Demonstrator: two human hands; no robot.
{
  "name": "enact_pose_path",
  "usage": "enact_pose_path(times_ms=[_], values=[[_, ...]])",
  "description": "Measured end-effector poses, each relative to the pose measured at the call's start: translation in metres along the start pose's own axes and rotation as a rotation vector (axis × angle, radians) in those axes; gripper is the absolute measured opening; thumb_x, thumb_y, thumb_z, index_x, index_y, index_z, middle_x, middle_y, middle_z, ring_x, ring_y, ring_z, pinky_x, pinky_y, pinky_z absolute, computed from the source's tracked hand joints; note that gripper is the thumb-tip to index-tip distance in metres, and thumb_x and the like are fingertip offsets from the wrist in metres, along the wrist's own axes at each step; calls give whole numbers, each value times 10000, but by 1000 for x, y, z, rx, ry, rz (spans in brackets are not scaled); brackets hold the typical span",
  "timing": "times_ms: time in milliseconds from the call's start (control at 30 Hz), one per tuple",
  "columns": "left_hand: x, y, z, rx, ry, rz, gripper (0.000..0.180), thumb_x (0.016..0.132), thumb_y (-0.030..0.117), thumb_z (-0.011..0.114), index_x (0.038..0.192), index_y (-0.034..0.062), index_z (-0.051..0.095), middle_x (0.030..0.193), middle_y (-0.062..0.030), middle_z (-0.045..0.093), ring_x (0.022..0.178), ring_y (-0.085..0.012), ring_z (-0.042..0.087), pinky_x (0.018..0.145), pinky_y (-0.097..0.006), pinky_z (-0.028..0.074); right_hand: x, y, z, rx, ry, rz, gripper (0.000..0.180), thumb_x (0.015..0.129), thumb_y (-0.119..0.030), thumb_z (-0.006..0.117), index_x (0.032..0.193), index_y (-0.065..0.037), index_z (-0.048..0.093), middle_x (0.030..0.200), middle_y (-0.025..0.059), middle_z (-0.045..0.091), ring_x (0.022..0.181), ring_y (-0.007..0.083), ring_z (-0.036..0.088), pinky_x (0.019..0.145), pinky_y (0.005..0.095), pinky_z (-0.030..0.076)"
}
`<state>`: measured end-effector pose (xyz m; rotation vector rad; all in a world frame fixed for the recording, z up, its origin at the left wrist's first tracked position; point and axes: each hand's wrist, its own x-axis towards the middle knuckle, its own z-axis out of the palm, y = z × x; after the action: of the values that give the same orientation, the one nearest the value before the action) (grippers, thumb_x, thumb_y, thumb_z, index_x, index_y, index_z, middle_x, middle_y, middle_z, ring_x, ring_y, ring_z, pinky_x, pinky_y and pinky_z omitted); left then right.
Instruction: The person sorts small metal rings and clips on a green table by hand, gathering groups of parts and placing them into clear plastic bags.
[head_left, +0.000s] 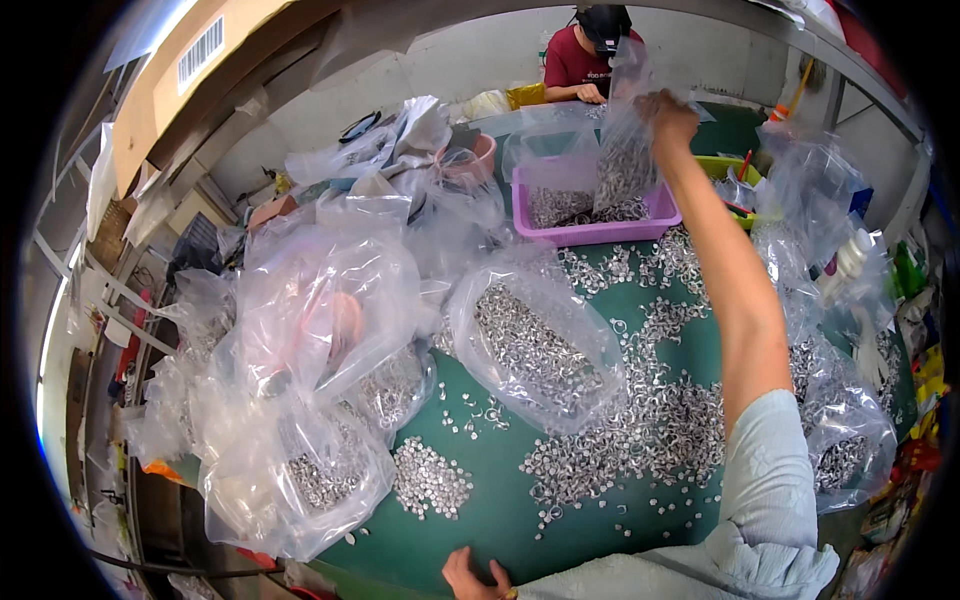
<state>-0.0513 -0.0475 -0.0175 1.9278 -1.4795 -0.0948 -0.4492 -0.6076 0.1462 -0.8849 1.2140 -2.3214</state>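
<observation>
Right hand [670,118] grasps the plastic bag [626,165] high (good hold: soft, probably heavy); left hand [476,577] lies loose, seemingly empty.

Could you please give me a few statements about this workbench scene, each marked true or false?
1. The right hand grips a clear plastic bag of small silvery metal pieces. True.
2. The left hand holds a glass bottle. False: the left hand holds nothing visible, at the near edge of the green tabletop.
3. The purple rectangular plastic tub lies upside down. False: the tub stands upright.
4. The person opposite wears a black cap. True.
</observation>
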Motion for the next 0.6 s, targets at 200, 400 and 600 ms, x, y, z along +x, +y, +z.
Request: enact_pose_path(times_ms=[200, 400, 600], values=[[0, -10, 4, -28, 20, 82, 525, 722, 30, 658, 1221, -24, 503, 1169, -244, 523, 1059, -420, 506, 886, -452, 431, -42, -134, -16, 220, -187, 115, 217, 983, -104, 437, 1033, 95, 510, 1019, 284, 626, 922, 391, 646, 845, 480, 546], [10, -4, 4, -117, 10, 199, 492, 742, -12, 648, 1210, -27, 497, 1160, -217, 521, 1023, -383, 501, 840, -403, 431, -110, -231, -89, 125, -301, 412, 323, 998, -187, 467, 1118, 111, 502, 1112, 269, 606, 1057, 366, 611, 947, 445, 513], [30, 84, 4, -1235, -677, -65, 597, 919, 16, 553, 1441, 20, 263, 1320, -146, 456, 1124, -213, 539, 853, -297, 495, -220, -315, -150, 85, -363, 642, 317, 984, -186, 497, 1106, 107, 482, 1058, 268, 618, 1046, 357, 620, 962, 454, 504]])
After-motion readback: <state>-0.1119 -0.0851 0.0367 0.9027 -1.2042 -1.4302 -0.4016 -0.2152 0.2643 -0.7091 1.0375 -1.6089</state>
